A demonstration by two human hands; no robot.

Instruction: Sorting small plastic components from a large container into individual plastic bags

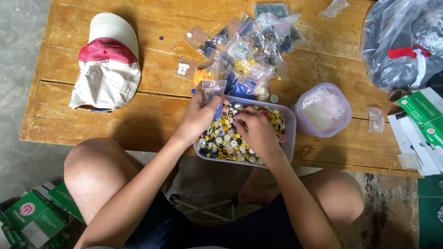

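The left hand (199, 115) gripped a small clear zip bag (213, 88) at the tub's far rim. The right hand (258, 131) pinched a button, fingers curled, over the button-filled plastic tub (290, 138) on the wooden table (138, 115).

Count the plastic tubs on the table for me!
2. One tub of mixed buttons sits at the table's near edge under both hands; one lidded tub stands just right of it. Others may be hidden.

The right hand (258, 131) covers part of the button tub (290, 138), and the green boxes (427, 122) run off the picture's edge.
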